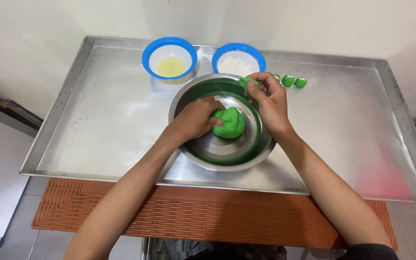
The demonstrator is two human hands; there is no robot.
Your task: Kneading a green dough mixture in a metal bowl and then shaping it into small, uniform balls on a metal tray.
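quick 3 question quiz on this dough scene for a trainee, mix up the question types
1. True or false: the left hand rests on the big green dough lump inside the round steel mixing bowl.
2. What does the right hand pinch in its grip?
A. a spoon
B. a small green dough piece
C. a bowl rim
3. Which blue-rimmed bowl holds yellowish liquid, the left blue-rimmed bowl or the right blue-rimmed bowl?

Key
1. True
2. B
3. The left one; the right holds white powder. Small green dough balls sit on the large metal tray beside it.
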